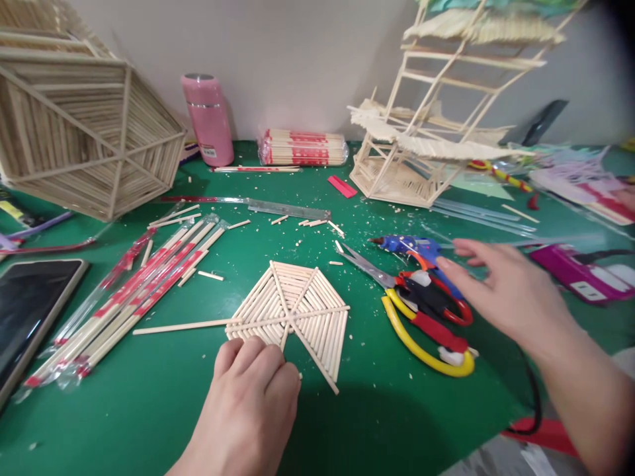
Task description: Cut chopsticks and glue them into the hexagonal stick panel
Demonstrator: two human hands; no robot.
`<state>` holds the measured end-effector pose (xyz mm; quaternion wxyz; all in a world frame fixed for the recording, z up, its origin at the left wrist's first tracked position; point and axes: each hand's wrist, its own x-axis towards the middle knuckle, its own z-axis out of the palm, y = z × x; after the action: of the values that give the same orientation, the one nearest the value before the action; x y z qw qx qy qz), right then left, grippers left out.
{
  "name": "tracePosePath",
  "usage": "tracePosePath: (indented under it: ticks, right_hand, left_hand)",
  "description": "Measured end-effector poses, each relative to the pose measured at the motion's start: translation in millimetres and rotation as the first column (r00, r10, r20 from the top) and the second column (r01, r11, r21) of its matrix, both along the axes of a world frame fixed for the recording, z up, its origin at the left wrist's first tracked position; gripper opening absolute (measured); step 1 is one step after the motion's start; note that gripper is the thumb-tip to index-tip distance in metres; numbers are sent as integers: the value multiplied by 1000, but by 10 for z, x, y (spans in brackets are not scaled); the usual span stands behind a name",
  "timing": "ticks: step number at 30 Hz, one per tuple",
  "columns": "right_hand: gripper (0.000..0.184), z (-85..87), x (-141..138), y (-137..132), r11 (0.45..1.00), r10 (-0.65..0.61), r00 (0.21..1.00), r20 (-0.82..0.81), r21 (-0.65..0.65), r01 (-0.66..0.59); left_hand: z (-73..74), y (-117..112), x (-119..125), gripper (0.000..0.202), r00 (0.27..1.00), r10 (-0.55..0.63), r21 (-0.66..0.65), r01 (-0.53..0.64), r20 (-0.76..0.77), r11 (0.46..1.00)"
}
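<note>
A web-shaped panel of thin wooden sticks (317, 297) lies flat on the green table, with its lower section open. One long stick (183, 326) reaches out from its left side. Against the panel's lower left edge, my left hand (253, 396) is closed, knuckles up. A pale stick end pokes out beside its fingers; the rest is hidden. My right hand (501, 291), slightly blurred, is over at the right with thumb and fingers apart. It is nearest a blue glue gun (411, 246) and the scissors (372, 270). Yellow-and-red handled cutters (404, 337) lie below these.
Wrapped chopsticks (133, 297) and a phone (40, 311) lie left. A large stick-built structure (89, 125), pink bottle (208, 119), chopstick pack (303, 147) and stick tower (421, 132) stand behind. A purple device (580, 274) is far right. Stick scraps litter the table.
</note>
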<state>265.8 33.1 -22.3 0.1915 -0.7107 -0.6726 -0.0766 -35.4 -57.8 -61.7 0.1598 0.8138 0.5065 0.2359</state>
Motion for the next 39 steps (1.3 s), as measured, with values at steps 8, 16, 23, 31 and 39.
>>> tracePosePath:
  ticks: [8,16,23,31,39]
  right_hand:
    - [14,20,-1078,-507,593,745,581,-329,-72,-802]
    - [17,-154,-1276,-535,491,766,513,-386,-164,-856]
    - [23,-192,-1328,-559,505,762,553,-337,-226,-833]
    - [12,-161,-1325,-417,664,616,603,-506,-78,-744]
    - [15,-183,-1402,-392,661,593,654,-469,-181,-728]
  left_hand:
    - [50,28,-45,23,999,-45,-3,45,30,999]
    - [260,208,-241,18,998,-5,88,10,-63,996]
    - [213,360,-288,20,994,-77,112,86,-83,990]
    - [-2,352,-260,18,995,-96,78,98,-28,992]
    - [-9,352,-257,18,995,-91,115,94,-30,989]
